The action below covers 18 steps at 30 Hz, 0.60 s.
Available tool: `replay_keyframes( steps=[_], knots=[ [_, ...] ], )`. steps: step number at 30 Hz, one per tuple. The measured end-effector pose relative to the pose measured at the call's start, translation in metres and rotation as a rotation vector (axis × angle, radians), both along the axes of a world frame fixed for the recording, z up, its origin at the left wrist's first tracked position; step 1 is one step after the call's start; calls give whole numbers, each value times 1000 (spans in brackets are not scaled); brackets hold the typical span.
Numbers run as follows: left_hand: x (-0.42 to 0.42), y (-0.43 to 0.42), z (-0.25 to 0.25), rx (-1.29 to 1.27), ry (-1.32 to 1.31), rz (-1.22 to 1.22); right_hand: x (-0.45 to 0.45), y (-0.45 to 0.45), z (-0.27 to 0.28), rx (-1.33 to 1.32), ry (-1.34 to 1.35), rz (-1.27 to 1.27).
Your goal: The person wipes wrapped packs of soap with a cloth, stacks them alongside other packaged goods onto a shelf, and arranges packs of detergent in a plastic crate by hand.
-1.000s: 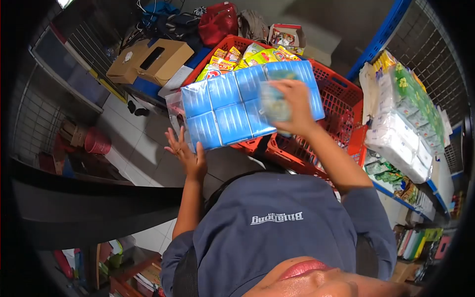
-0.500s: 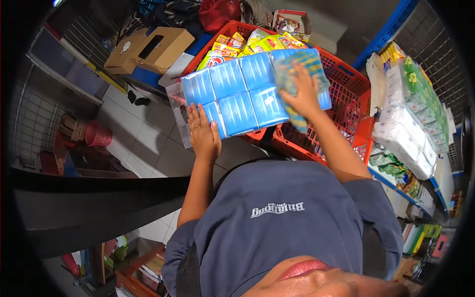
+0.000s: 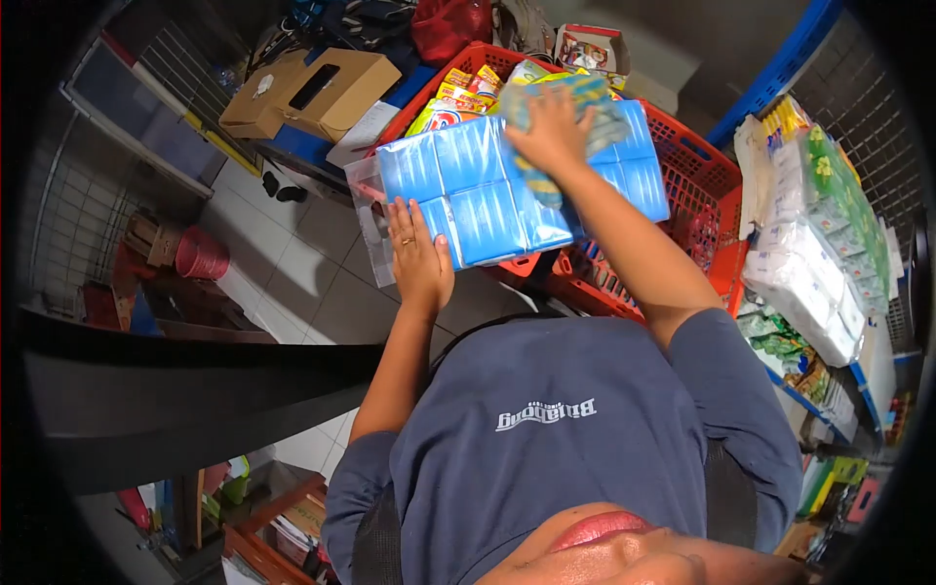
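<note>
Yellow packets [image 3: 466, 96] are held in the red basket [image 3: 723, 166], and small packets in an open box [image 3: 612, 49] beyond it. A plastic-wrapped blue pack [image 3: 487, 214] is laid across the basket, its left end jutting past the rim toward open tiled floor [image 3: 292, 283]. The pack's near left edge is touched by the left hand [image 3: 421, 268], its fingers flat and side by side, thumb apart. A patterned cloth [image 3: 609, 125] on the pack is partly covered by the right hand [image 3: 554, 136], fingers loosely parted (whether any cloth is pinched cannot be told).
</note>
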State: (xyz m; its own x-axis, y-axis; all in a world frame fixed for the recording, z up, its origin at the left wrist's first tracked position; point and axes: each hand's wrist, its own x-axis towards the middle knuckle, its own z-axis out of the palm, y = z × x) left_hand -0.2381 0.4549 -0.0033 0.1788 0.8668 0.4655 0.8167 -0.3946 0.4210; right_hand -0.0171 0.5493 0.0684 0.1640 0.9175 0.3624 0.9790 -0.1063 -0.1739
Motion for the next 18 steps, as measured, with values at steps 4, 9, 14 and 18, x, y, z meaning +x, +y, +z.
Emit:
replay_keyframes(
  steps=[4,9,14,18],
  knots=[
    [0,1,-1,-31,39,28,-47,2,-11,55,-8,191],
    [0,5,-2,-66,-139,-21,-62,-10,-10,-28,-92,657],
    [-15,19,-29,-8,-1140,-205,-90,-75,-18,-98,-158,950],
    [-22,26,-44,119,-799,-141,-59,-99,3,-312,37,1142]
  ],
)
